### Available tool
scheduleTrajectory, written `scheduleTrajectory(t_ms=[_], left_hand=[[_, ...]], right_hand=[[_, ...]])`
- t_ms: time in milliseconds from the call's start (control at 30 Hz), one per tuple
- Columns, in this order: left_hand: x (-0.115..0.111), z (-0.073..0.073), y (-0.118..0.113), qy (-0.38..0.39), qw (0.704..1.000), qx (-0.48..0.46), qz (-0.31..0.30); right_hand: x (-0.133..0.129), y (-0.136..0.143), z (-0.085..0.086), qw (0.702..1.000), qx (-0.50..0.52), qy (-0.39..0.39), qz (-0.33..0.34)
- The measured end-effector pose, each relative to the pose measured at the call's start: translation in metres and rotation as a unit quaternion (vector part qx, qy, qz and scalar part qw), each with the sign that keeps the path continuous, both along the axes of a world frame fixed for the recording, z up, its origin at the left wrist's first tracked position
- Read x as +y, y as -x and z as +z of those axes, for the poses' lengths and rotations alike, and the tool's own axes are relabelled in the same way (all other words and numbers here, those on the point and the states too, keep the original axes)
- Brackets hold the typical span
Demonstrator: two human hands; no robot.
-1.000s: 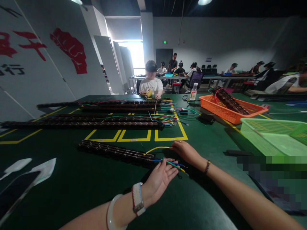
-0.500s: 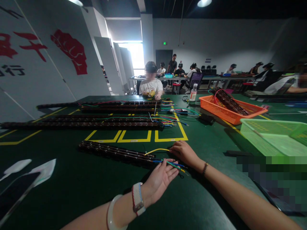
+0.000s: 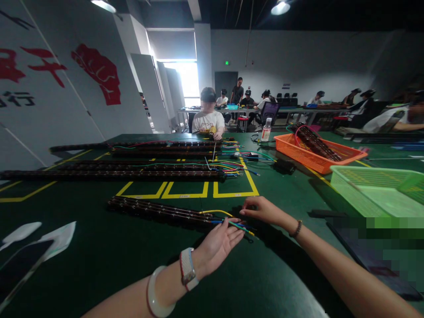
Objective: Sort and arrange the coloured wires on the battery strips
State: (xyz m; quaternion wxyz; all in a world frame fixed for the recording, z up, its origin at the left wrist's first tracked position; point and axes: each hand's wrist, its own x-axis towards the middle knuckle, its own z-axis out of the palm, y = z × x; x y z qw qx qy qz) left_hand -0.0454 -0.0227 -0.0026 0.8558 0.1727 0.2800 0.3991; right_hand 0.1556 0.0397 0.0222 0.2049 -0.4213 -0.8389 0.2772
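A dark, long bundle of rods (image 3: 159, 211) lies on the green table, with coloured wires coming out of its right end. My left hand (image 3: 215, 247) is palm up beneath these wires. Its thumb lies over the blue and green wires (image 3: 243, 228), holding them against the fingers. The yellow wire (image 3: 215, 212) arches from the bundle toward my left fingertips, where its end is hard to see. Just right of the wires is my right hand (image 3: 261, 210), fingers curled to the thumb in a pinch. Whatever may be between those fingertips is too small to make out.
Several similar dark bundles (image 3: 132, 172) lie farther back across yellow tape marks. An orange basket (image 3: 298, 154) and a green basket (image 3: 374, 198) stand at right. A bottle (image 3: 266, 129) is behind. Across the table sits a person (image 3: 208, 117) with a yellow tool. A phone (image 3: 23, 269) lies at left.
My right hand has moved a little right, away from the yellow wire, which now lies lower and straighter. My left hand stays nearly in place under the wires.
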Motion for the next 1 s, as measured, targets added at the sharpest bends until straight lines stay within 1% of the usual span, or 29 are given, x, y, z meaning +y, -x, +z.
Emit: scheduleTrajectory(t_ms=[67, 200, 267, 300, 367, 467, 533, 600, 700, 800, 867, 1000], left_hand=[[0.000, -0.001, 0.000, -0.009, 1.000, 0.008, -0.003], [-0.002, 0.000, -0.002, -0.020, 0.998, 0.052, -0.006], [-0.003, 0.001, -0.002, -0.031, 0.997, 0.068, -0.010], [-0.003, 0.000, -0.003, -0.038, 0.997, 0.070, -0.012], [-0.003, 0.000, -0.002, -0.051, 0.996, 0.066, -0.012], [-0.001, -0.001, -0.002, -0.057, 0.997, 0.050, -0.011], [0.001, 0.000, -0.002, -0.047, 0.997, 0.053, -0.004], [0.003, 0.002, -0.004, -0.031, 0.997, 0.065, 0.007], [0.005, 0.004, -0.006, -0.016, 0.997, 0.076, 0.013], [0.006, 0.003, -0.006, -0.013, 0.997, 0.080, 0.011], [0.006, 0.002, -0.006, -0.017, 0.997, 0.079, 0.006], [0.006, 0.000, -0.004, -0.020, 0.998, 0.063, -0.008]], right_hand=[[-0.002, 0.004, -0.002, 1.000, -0.025, -0.016, -0.003], [-0.006, 0.011, -0.011, 0.997, -0.049, -0.034, 0.051], [-0.005, 0.013, -0.015, 0.995, -0.060, -0.058, 0.049], [-0.005, 0.014, -0.016, 0.994, -0.068, -0.080, 0.035], [-0.001, 0.015, -0.017, 0.986, -0.083, -0.143, -0.013], [0.005, 0.019, -0.018, 0.960, -0.103, -0.245, -0.092], [0.010, 0.021, -0.020, 0.943, -0.119, -0.287, -0.117], [0.014, 0.023, -0.023, 0.934, -0.136, -0.308, -0.123], [0.017, 0.024, -0.028, 0.932, -0.152, -0.307, -0.120], [0.019, 0.023, -0.032, 0.943, -0.148, -0.279, -0.108], [0.021, 0.022, -0.035, 0.955, -0.125, -0.251, -0.096], [0.019, 0.016, -0.038, 0.974, -0.048, -0.203, -0.083]])
